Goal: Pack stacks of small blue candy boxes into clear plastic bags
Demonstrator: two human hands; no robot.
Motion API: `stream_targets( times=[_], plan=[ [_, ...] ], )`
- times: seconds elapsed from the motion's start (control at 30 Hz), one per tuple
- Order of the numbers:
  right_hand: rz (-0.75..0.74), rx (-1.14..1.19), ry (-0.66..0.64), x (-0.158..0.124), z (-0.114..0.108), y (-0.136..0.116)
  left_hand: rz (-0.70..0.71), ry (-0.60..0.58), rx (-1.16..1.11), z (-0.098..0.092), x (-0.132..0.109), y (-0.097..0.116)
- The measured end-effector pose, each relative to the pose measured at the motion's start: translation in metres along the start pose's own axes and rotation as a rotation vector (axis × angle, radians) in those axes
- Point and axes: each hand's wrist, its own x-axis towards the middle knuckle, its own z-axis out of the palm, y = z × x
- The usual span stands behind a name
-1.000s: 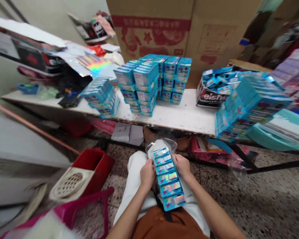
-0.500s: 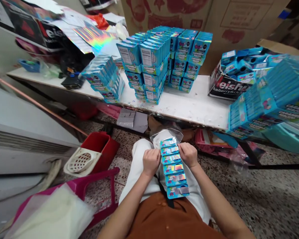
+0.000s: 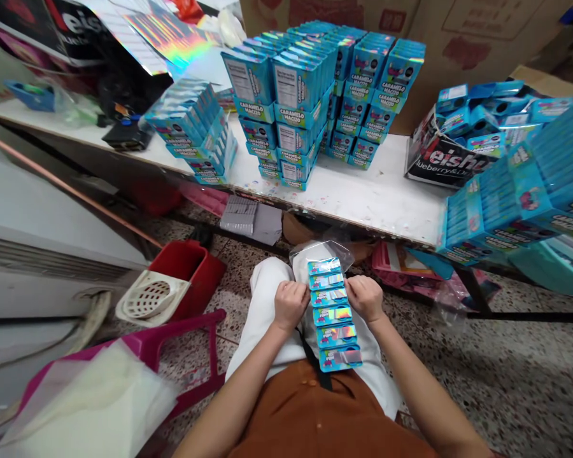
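Observation:
Several small blue candy boxes point(image 3: 333, 315) lie in a row down my lap, with silvery, shiny strips across their faces. A clear plastic bag point(image 3: 340, 252) extends past the far end of the row and seems to enclose it. My left hand point(image 3: 290, 303) is closed at the row's left edge, fingers curled on the bag's side. Opposite it, my right hand point(image 3: 365, 299) pinches the right edge. Both fingertips are partly hidden, and the bag's film is hard to make out along the sides.
Stacked blue candy display boxes point(image 3: 296, 114) stand on the white table point(image 3: 363, 207) ahead. An open carton point(image 3: 434, 156) of loose blue boxes sits to the right. At my left are a red mop bucket point(image 3: 186, 273) and a magenta stool point(image 3: 146, 346) bearing plastic sheets point(image 3: 95, 407).
The camera view has tilted slightly, so the table and stacks sit higher in the picture. Both hands have shifted slightly down along the row of boxes and keep their hold.

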Motion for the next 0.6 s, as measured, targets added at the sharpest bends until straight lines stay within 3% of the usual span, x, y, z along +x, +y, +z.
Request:
stream_targets(
  times=[0.17,0.27,0.47,0.6],
  plan=[
    [0.310,0.151,-0.045,0.000,0.010,-0.005,-0.082,0.025,-0.060,0.013,-0.003,-0.003],
    [0.534,0.350,-0.089,0.000,0.016,-0.007,-0.244,0.030,-0.136,0.017,-0.005,0.001],
    [0.757,0.820,-0.094,0.010,0.041,-0.008,-0.656,-0.024,-0.585,0.026,0.003,0.013],
    [0.823,0.902,-0.126,0.013,0.050,-0.011,-0.747,-0.052,-0.753,0.039,0.011,0.015]
  ],
)
